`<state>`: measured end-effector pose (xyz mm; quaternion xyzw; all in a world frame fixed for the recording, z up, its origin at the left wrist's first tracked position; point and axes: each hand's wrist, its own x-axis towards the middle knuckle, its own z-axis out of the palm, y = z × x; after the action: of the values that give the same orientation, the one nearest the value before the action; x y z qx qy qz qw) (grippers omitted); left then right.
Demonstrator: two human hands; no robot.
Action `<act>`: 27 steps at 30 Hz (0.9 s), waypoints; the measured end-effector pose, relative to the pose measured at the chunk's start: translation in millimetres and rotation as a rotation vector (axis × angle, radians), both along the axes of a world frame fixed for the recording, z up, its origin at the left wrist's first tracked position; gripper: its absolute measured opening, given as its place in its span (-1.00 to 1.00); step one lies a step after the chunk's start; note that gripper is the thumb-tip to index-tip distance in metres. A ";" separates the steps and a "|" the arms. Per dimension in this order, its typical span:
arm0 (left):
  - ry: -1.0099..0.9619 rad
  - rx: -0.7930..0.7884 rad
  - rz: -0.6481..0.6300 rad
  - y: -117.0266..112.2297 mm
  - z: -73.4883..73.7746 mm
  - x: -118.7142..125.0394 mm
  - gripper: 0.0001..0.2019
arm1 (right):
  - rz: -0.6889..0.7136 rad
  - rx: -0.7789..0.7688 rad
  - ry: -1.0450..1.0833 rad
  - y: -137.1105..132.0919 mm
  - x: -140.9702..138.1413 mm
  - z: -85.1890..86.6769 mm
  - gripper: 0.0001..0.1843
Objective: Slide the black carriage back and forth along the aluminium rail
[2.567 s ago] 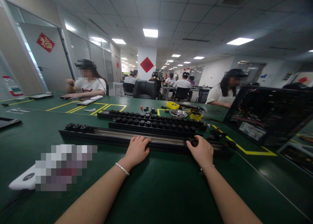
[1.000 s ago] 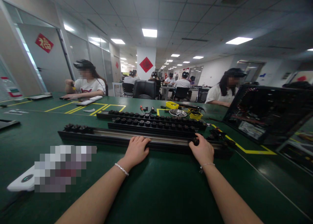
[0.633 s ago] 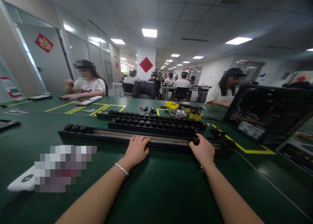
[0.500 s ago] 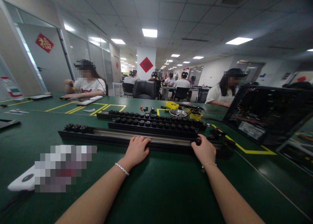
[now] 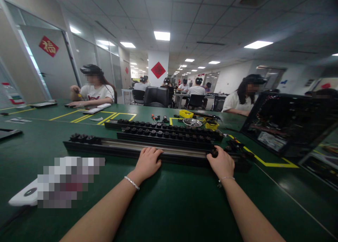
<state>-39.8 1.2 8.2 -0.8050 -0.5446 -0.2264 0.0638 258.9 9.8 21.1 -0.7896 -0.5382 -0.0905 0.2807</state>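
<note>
A long black channel rail (image 5: 120, 147) lies across the table in front of me. Several black knob-like modules (image 5: 83, 138) sit in its left end, and a pale strip shows along the open channel. My left hand (image 5: 149, 164) is closed over the rail's near edge around its middle, with the fingertips inside the channel. Toward the right end, my right hand (image 5: 222, 163) pinches a small black module (image 5: 214, 152) at the channel, mostly covered by my fingers. Just behind lie two more black rails (image 5: 169, 138), filled with rows of similar modules.
An open black computer case (image 5: 287, 126) stands at the right. Yellow bins (image 5: 186, 113) and a metal dish (image 5: 192, 122) sit beyond the rails. A white device (image 5: 23, 196), partly blurred out, lies at the near left. Co-workers sit across the green table (image 5: 182, 207).
My right hand has shifted very slightly to the right along the rail, still pinching the module. My left hand and the rail look unmoved.
</note>
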 end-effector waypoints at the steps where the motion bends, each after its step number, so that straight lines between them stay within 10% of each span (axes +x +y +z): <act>1: -0.002 -0.001 -0.001 -0.1 0.1 -0.1 -0.67 | 0.000 -0.002 0.004 0.0 0.5 -0.1 -0.46; 27: -0.005 0.004 -0.006 1.8 -2.6 -1.0 -0.67 | -0.036 -0.011 -0.025 -1.2 4.6 0.4 -0.50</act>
<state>-40.9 3.0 5.5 -0.8060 -0.5418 -0.2297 0.0636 263.5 8.6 21.5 -0.7995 -0.5278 -0.1025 0.2677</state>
